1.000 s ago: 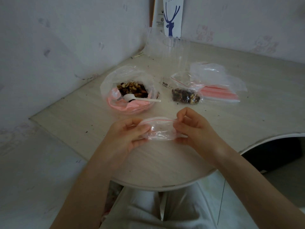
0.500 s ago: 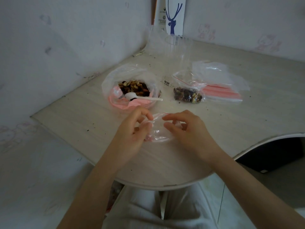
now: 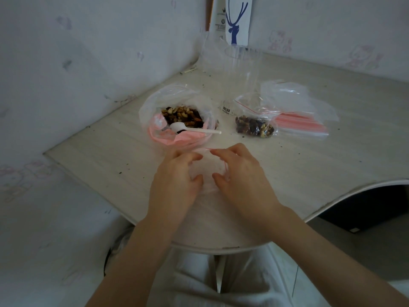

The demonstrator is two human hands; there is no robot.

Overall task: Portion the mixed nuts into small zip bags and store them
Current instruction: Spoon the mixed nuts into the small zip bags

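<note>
Nuts (image 3: 181, 115) sit in the big bag (image 3: 152, 103). Left hand (image 3: 174, 180) and right hand (image 3: 241, 176) pinch an empty small zip bag (image 3: 209, 171) on the surface (image 3: 309, 169), likely opening it. Next, spoon nuts in.

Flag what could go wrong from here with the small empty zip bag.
Both the left hand and right hand hold the small clear red-sealed zip bag; freeing one to take the white plastic spoon may let its mouth collapse.
The spoon's handle overhangs the big clear bag of mixed nuts, just beyond the fingers; a bump could tip it out.
</note>
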